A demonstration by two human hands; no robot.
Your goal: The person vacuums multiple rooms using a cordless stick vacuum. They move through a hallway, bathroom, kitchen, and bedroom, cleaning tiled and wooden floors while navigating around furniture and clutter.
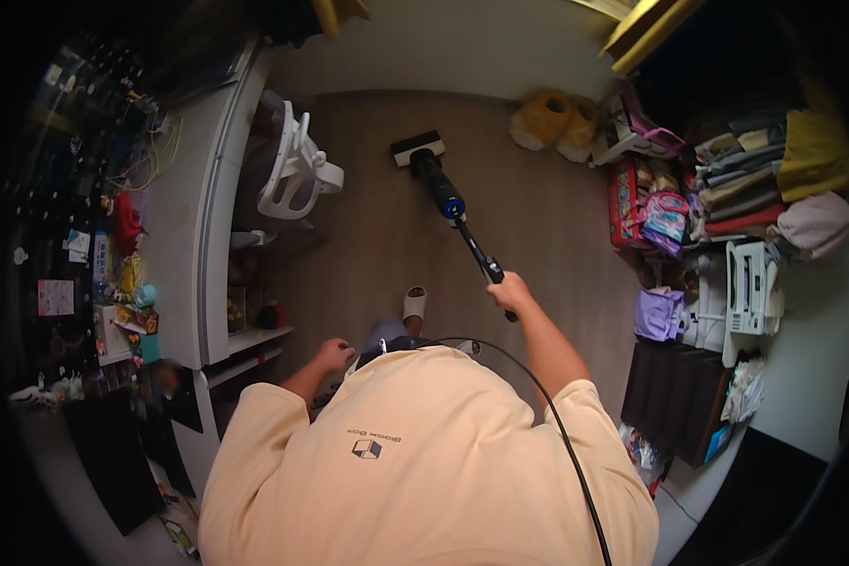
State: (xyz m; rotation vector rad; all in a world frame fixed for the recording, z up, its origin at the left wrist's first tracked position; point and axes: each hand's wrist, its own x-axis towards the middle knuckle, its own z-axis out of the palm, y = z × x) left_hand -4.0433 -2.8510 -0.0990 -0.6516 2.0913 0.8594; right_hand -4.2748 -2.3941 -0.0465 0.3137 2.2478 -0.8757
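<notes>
My right hand point(511, 291) grips the black handle of an upright floor cleaner point(441, 187), which slants away from me. A round display point(454, 208) with a blue lit ring sits on top of its dark body. Its wide black-and-white floor head point(417, 148) rests on the wood-look floor point(382, 233). My left hand point(335, 354) hangs beside my waist with loosely bent fingers and nothing visible in it. Below it, a white slipper point(415, 304) shows on one foot; the other foot is mostly hidden by my shirt.
A white chair point(293, 173) stands left, beside a long white desk point(187, 212) carrying small items. Plush yellow slippers point(541, 122) lie by the far wall. Along the right are a red box point(622, 201), stacked clothes point(743, 177), a purple bag point(659, 313) and a dark brown cabinet point(672, 396). A black cable point(566, 431) crosses my shirt.
</notes>
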